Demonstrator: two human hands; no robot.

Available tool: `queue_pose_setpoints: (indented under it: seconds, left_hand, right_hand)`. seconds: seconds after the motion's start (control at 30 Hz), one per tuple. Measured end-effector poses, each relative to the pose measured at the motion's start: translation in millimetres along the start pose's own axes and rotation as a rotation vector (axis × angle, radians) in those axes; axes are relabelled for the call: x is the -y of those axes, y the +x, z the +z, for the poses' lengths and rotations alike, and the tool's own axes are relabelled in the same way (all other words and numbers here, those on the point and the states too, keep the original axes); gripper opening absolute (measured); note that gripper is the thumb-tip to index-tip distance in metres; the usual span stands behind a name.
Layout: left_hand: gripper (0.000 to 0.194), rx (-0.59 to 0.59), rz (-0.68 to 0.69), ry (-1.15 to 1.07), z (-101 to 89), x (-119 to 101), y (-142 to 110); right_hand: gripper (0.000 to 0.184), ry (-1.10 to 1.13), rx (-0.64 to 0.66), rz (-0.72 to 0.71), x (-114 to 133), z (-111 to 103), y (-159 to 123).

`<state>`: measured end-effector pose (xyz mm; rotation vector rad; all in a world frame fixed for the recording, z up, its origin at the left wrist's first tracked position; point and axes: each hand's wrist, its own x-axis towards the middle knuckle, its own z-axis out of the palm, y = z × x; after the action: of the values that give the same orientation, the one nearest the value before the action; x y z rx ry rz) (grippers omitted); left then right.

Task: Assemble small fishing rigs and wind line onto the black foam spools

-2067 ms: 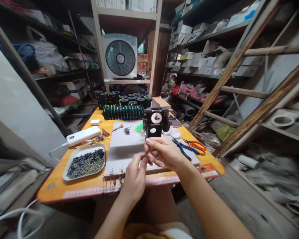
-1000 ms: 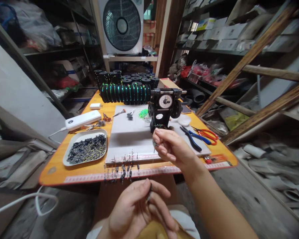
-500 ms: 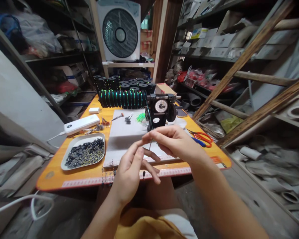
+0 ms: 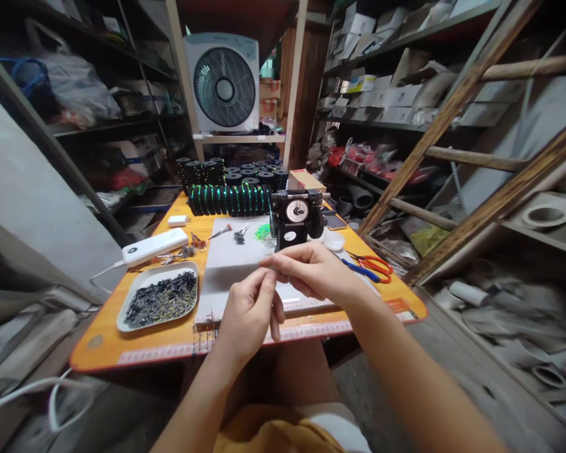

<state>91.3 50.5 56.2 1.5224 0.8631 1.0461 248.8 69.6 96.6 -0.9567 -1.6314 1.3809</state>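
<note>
My left hand point(image 4: 248, 308) and my right hand point(image 4: 311, 267) meet above the front of a white board point(image 4: 221, 280), fingertips touching. The right thumb and forefinger are pinched together at the end of a thin line point(image 4: 270, 220) coming down from the spools. Thumb and fingers of the left hand also press together, just under the right fingertips; what they pinch is too small and hidden to name. Beyond the hands stands a black winding device point(image 4: 285, 239) with a round dial, and a row of black spools point(image 4: 229, 201) wound with blue-green line extends left from it.
Left of the board is a white tray point(image 4: 119, 319) of small dark metal pieces, with a white power bank point(image 4: 155, 246) behind it. Orange-handled scissors point(image 4: 383, 267) and a blue-handled tool point(image 4: 362, 270) lie to the right. More black spools point(image 4: 249, 173) stand at the back.
The left fingers, spread before, have curled in and closed near the right fingertips. Both hands have shifted slightly left. The camera view has tilted up a little.
</note>
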Motion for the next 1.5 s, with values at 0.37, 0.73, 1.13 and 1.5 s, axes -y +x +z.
queue_pose_setpoints:
  seconds: [0.37, 0.73, 1.13, 1.5]
  left_hand:
    - [0.031, -0.068, -0.087, -0.59, 15.1, 24.7, -7.8]
    - [0.027, -0.01, -0.281, -0.837, 19.6, 29.4, -48.9]
    - [0.023, 0.022, -0.373, -0.96, 17.3, 34.0, -63.9]
    - [0.031, 0.021, -0.384, -0.965, 16.9, 57.0, -71.0]
  right_hand:
    - [0.041, 0.769, -0.014, 0.236, -25.8, 16.3, 20.7]
    - [0.039, 0.793, -0.07, 0.253, -28.3, 15.9, 19.2]
    - [0.037, 0.802, -0.052, 0.231, -38.5, 17.5, 21.2]
    - [0.036, 0.78, -0.031, 0.197, -43.7, 16.3, 20.4]
